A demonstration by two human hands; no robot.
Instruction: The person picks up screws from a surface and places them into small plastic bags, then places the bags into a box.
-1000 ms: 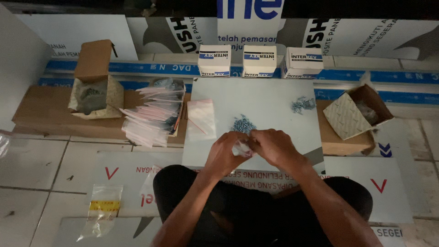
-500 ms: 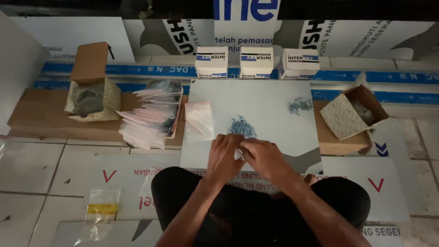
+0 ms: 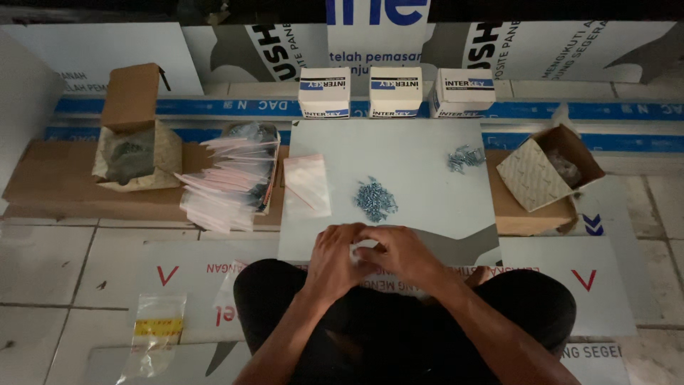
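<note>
- A tiled floor (image 3: 50, 249) of pale square slabs, dull and smudged, spreads under everything.
- A flat, smooth, pale rectangular board (image 3: 399, 153) lies on it, serving as the work surface.
- A long, flat brown cardboard slab (image 3: 50, 189) lies to the left of the board, carrying an open cardboard box (image 3: 135, 135) with a raised flap and grey contents.
- A second open cardboard box (image 3: 545, 171), tilted on one corner, sits just right of the board.
- A fanned heap of thin, glossy clear plastic bags (image 3: 228, 182) lies between the left box and the board.
- Three small white cube-shaped cartons (image 3: 395, 91) stand in a row at the board's far edge.
- The left hand (image 3: 335, 260) and right hand (image 3: 402, 253) meet at the board's near edge, fingers curled together, pinching a small clear bag (image 3: 361, 251); it is mostly hidden between them.
- One flat clear bag (image 3: 306, 184) lies on the board's left edge.
- A mound of small shiny metal screws (image 3: 375, 199) lies just beyond the hands; a smaller cluster (image 3: 464, 157) lies near the right box.
</note>
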